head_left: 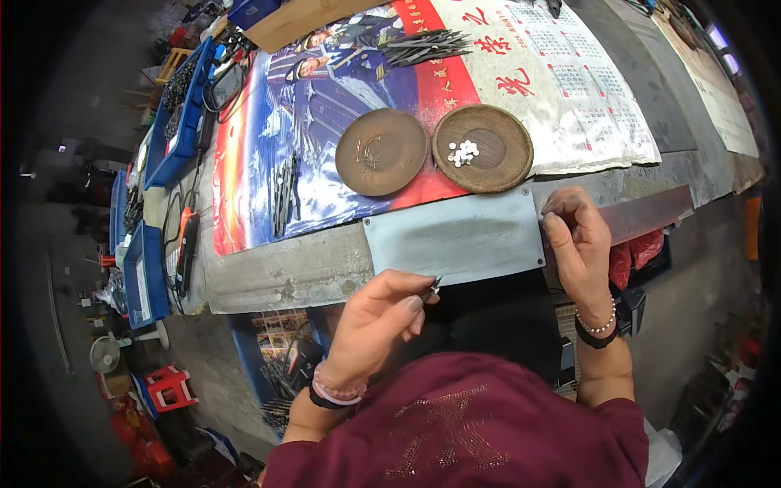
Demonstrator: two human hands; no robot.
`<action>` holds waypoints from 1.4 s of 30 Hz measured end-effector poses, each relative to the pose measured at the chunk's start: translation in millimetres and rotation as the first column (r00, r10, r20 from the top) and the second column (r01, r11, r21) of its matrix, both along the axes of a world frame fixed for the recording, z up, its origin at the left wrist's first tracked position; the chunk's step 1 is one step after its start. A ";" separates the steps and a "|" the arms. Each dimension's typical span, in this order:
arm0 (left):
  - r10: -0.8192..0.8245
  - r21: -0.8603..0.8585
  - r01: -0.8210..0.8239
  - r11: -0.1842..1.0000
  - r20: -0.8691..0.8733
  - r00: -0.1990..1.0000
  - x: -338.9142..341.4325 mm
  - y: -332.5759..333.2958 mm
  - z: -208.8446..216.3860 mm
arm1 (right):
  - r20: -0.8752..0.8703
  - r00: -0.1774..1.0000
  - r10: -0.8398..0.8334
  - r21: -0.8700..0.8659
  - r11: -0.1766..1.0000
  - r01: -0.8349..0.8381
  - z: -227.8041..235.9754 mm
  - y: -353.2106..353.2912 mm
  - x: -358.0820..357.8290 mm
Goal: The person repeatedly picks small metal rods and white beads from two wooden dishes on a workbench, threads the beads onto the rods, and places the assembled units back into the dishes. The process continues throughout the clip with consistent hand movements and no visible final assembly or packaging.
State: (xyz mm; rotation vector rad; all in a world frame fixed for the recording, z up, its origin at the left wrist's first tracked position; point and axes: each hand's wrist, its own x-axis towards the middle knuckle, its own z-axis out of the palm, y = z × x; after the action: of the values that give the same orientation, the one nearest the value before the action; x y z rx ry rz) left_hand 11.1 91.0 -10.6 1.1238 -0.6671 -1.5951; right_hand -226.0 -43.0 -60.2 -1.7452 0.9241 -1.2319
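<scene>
My left hand is closed in a pinch on a small dark metal piece, held just off the near edge of a pale grey-blue mat. My right hand has thumb and forefinger pressed together by the mat's right edge; whatever they pinch, if anything, is too small to make out. Behind the mat stand two round shallow brown dishes. The left dish holds several thin, pin-like bits. In the right dish lies a cluster of small white round pieces.
A glossy printed poster covers the table. On it lie a pile of dark narrow strips and a smaller bundle. Blue bins and an orange-black tool with cables line the left side. A red stool stands below.
</scene>
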 end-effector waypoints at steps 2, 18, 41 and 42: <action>-0.087 -0.029 0.104 0.994 0.351 0.932 1.1 -15.3 1.1 | -0.016 1.000 -0.008 0.007 1.000 0.008 -1.5 -7.3 -5.3; -0.038 -0.041 0.735 0.677 0.995 0.089 -19.4 -98.7 0.6 | 0.041 0.998 0.040 -0.030 0.999 -0.038 -1.0 -6.4 -14.0; -0.058 0.095 0.779 0.620 0.995 -0.075 -21.6 -99.7 15.2 | 0.163 0.987 0.011 0.018 1.000 -0.014 -1.2 0.1 -17.0; -0.071 0.119 0.760 0.639 0.993 -0.096 -14.7 -94.3 16.1 | 0.155 0.988 0.004 0.081 0.997 -0.016 2.3 3.4 -15.8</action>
State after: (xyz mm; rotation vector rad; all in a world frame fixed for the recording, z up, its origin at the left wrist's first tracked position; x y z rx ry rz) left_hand -3.6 -3.2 5.5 1.5388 -2.5848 -0.6226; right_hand -241.8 -39.6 -57.9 -1.5645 0.8611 -1.2857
